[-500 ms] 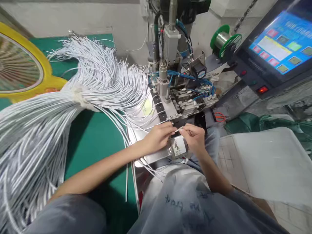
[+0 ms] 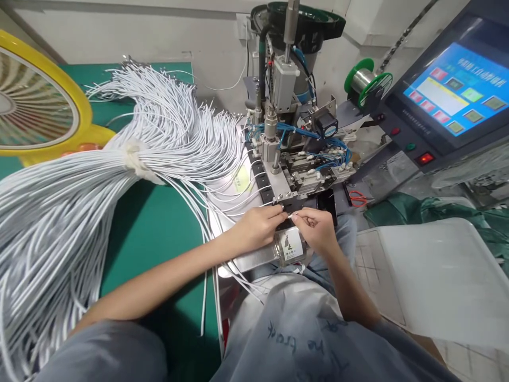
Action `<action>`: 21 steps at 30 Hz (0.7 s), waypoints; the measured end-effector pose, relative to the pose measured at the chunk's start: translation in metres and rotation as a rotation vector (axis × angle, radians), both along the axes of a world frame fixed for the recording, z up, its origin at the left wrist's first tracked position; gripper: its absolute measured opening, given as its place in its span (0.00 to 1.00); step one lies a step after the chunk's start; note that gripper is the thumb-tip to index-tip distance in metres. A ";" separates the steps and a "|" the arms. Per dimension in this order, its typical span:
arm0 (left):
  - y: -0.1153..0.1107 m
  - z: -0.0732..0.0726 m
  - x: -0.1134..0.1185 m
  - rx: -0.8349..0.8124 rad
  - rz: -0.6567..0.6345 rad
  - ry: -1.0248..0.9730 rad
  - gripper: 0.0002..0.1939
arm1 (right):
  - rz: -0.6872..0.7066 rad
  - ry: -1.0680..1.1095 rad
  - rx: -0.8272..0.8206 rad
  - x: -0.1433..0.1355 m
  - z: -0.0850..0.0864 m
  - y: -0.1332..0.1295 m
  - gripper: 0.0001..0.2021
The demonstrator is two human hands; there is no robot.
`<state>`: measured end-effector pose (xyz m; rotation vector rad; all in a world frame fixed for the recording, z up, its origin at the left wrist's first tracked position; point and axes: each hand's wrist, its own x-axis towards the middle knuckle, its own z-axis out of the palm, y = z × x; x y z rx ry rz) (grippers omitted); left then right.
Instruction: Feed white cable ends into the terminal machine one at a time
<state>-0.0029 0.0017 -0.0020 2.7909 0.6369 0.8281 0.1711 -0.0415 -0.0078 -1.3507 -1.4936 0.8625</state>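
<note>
Just in front of the machine [image 2: 280, 185], my left hand [image 2: 260, 225] pinches a white cable near its end. My right hand [image 2: 316, 228] is closed at the cable's tip, its thumb and forefinger pressed together almost against the left fingertips. The tip itself is too small to make out. Below the hands lies a clear container with a white label [image 2: 291, 245]. A large bundle of white cables [image 2: 170, 127], tied with a pale band [image 2: 137, 162], spreads over the green table to the left. Several cables run into the black slotted rail [image 2: 260, 178] of the machine.
A yellow fan [image 2: 85, 114] stands at the left on the green table [image 2: 159, 233]. At the right are a lit touch screen [image 2: 457, 87], a green wire spool [image 2: 363, 80], red-handled scissors [image 2: 358, 199] and a white bin [image 2: 445, 276]. A dark phone-like object [image 2: 326, 204] lies near the right hand.
The camera view has shifted slightly, showing more of the machine's top. Both hands stay at the cable's end, with the right fingers a little changed in pose.
</note>
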 end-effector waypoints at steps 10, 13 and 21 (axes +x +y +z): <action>-0.006 -0.003 0.007 -0.265 0.080 -0.254 0.08 | -0.128 0.205 0.089 -0.019 -0.014 0.000 0.10; -0.005 -0.002 0.006 -0.184 0.071 -0.189 0.09 | -0.149 0.067 0.187 -0.019 -0.010 -0.001 0.11; 0.001 -0.003 0.001 0.107 0.084 0.015 0.14 | -0.044 -0.152 0.235 -0.008 -0.003 0.006 0.15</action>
